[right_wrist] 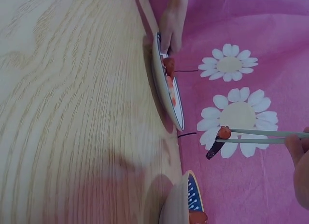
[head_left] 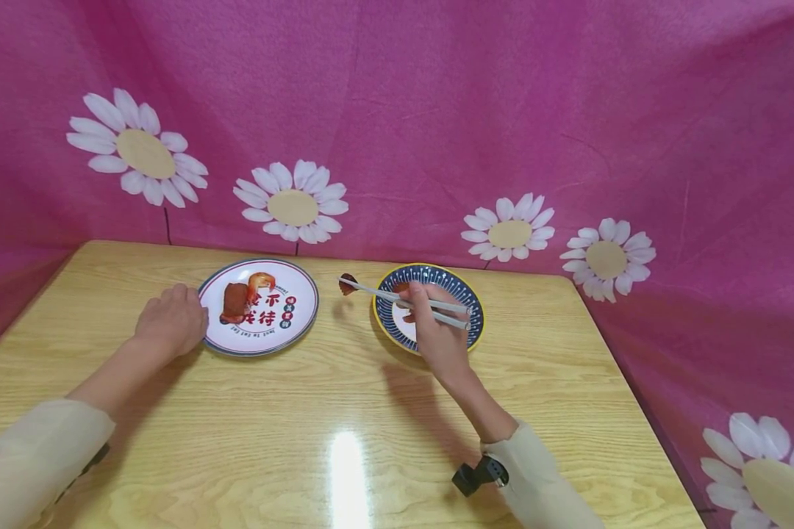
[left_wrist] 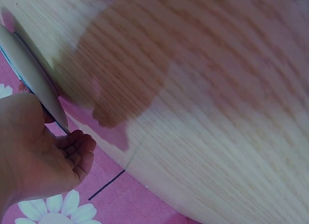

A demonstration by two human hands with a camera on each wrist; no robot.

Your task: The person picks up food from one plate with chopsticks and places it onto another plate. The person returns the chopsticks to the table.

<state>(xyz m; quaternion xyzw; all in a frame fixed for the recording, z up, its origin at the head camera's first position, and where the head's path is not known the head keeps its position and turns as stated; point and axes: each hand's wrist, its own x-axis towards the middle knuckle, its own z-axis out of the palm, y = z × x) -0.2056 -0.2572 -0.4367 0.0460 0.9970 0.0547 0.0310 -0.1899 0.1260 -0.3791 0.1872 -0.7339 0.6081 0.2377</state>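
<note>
- The right hand (head_left: 440, 342) was closed around chopsticks (right_wrist: 265, 133).
- The left hand (head_left: 172, 321), fingers curled, gripped the plate (head_left: 304, 283) by its left rim.
- Farther off, the tips pinched a dark food piece (head_left: 347, 289) between bowl (head_left: 437, 276) and plate.
- Apparently a carrying step; the next move called for a steady pinch.

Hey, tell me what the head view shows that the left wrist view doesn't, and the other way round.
Only the head view: the right hand holding chopsticks, the dark food at their tips, the bowl, and the printed face of the plate.

Only the left wrist view: the plate's pale underside.

Both: the left hand at the plate's rim, the wooden table, and the pink cloth with white flowers.
</note>
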